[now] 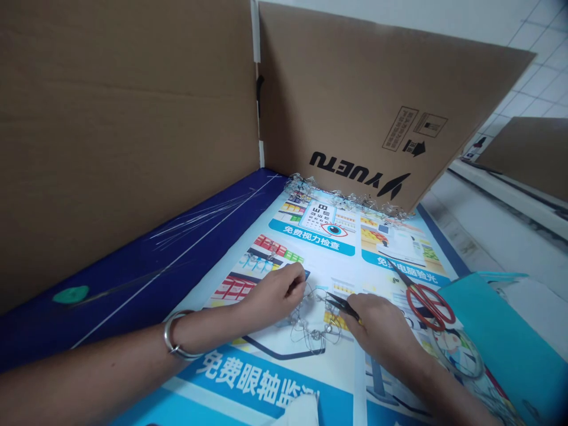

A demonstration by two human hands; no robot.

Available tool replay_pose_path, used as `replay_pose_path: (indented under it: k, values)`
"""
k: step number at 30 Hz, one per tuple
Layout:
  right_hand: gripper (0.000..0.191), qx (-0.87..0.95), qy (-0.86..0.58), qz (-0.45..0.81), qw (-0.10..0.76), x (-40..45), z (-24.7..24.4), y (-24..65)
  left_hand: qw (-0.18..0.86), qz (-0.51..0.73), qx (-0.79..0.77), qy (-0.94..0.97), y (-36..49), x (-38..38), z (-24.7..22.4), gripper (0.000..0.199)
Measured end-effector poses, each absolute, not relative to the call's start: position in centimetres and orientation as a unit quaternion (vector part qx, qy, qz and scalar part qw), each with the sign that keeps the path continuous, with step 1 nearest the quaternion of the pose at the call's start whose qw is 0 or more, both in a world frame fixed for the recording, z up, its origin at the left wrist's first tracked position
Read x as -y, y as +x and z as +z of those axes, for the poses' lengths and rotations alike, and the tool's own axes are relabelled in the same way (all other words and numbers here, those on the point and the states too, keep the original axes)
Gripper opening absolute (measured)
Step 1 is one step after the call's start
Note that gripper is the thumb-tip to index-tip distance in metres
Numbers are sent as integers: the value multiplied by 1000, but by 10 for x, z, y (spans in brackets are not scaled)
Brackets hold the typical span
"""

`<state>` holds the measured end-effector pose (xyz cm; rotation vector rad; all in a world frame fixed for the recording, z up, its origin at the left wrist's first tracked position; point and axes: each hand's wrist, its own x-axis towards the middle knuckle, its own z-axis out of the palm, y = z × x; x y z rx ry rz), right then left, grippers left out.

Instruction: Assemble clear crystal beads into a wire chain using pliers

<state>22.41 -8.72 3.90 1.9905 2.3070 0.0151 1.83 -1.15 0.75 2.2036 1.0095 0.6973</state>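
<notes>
While a cardboard panel [124,148] is standing at the far left above a dark blue strip [110,260] carrying loose thin wires [199,222], we are reaching forward with a silver bangle [175,334] circling our left wrist. Our left hand [277,293] is bearing down at the left edge of a tangle of thin wire strung with clear beads [313,328], apparently steadying it, though we cannot tell whether it is gripping or only pressing. The tangle is lying on a printed eye-care poster [284,378] between our hands, its long axis running roughly across, though its exact shape is hard to tell. Our right hand [377,328] is clamping black tweezers [344,306], their tips pointing up and left toward the tangle, apparently for fine reach. Farther right of that hand, red-handled scissors [429,306] are lying close at hand beside a teal folder [501,340]. Our hands are staying apart.
</notes>
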Motion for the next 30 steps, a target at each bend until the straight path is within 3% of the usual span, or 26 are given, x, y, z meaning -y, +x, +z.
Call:
replay_pose_path:
  k: [6, 15, 30]
  values:
    - [20, -752, 654, 23, 77, 88, 36, 222, 307, 270, -373, 833, 18, 11, 3, 6]
    - [15, -760, 646, 38, 65, 87, 29, 224, 310, 271, -342, 845, 17, 9, 3, 17]
    - [11, -784, 617, 64, 38, 88, 23, 225, 288, 274, -384, 834, 16, 12, 9, 11]
